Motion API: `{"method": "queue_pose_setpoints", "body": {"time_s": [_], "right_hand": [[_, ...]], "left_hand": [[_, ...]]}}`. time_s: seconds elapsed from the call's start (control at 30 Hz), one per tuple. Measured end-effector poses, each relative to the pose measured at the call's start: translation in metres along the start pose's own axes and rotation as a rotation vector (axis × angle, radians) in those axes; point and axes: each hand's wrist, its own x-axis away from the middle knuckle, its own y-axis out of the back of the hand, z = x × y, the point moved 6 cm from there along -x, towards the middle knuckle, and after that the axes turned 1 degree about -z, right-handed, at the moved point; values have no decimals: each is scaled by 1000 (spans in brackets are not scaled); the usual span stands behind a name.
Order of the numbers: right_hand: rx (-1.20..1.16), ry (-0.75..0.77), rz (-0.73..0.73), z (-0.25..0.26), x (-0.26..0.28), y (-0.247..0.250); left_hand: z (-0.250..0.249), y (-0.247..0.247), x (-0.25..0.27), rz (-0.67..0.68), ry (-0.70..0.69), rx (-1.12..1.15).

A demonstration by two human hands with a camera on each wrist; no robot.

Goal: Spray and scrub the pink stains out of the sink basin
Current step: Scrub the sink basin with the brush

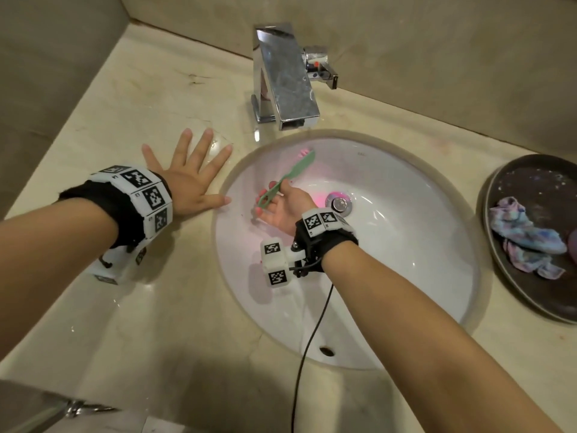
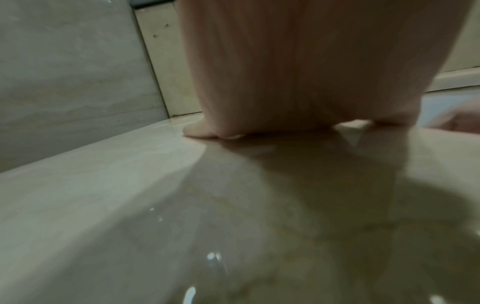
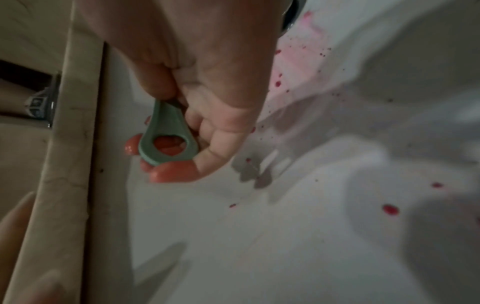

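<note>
The white oval sink basin (image 1: pixel 406 276) carries pink stains (image 1: pixel 321 200) beside the chrome drain (image 1: pixel 339 204), and red specks (image 3: pixel 390 209) dot its wall. My right hand (image 1: pixel 281 207) is inside the basin on the left and grips the handle of a green brush (image 1: pixel 290 176), thumb and fingers round it. The brush head (image 1: pixel 307 154) reaches the far wall, its bristles tinted pink. In the right wrist view the handle's ring end (image 3: pixel 168 142) lies across my pink-stained fingertips (image 3: pixel 176 172). My left hand (image 1: pixel 190 173) rests flat, fingers spread, on the beige counter (image 1: pixel 156 307) left of the basin.
A square chrome faucet (image 1: pixel 281 79) stands behind the basin. A dark oval tray (image 1: pixel 505 270) at the right holds a crumpled tie-dye cloth (image 1: pixel 524 239). Tiled walls (image 1: pixel 56 73) close the counter at left and back. A black cable (image 1: pixel 309 345) hangs from my right wrist unit.
</note>
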Motion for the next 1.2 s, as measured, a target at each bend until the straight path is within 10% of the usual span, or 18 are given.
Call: {"method": "queue_pose_setpoints", "body": {"time_s": [0.23, 0.47, 0.7, 0.9, 1.2], "right_hand": [[-159, 108, -13, 23, -4, 16], [311, -76, 142, -16, -2, -2], [-67, 82, -20, 15, -9, 19], [338, -55, 175, -23, -6, -4], [2, 39, 19, 2, -11, 14]], "left_hand": [[-1, 1, 2, 11, -2, 9], [-2, 2, 1, 6, -5, 19], [-3, 2, 2, 5, -3, 28], [-3, 2, 1, -5, -3, 31], [-3, 2, 1, -4, -1, 36]]}}
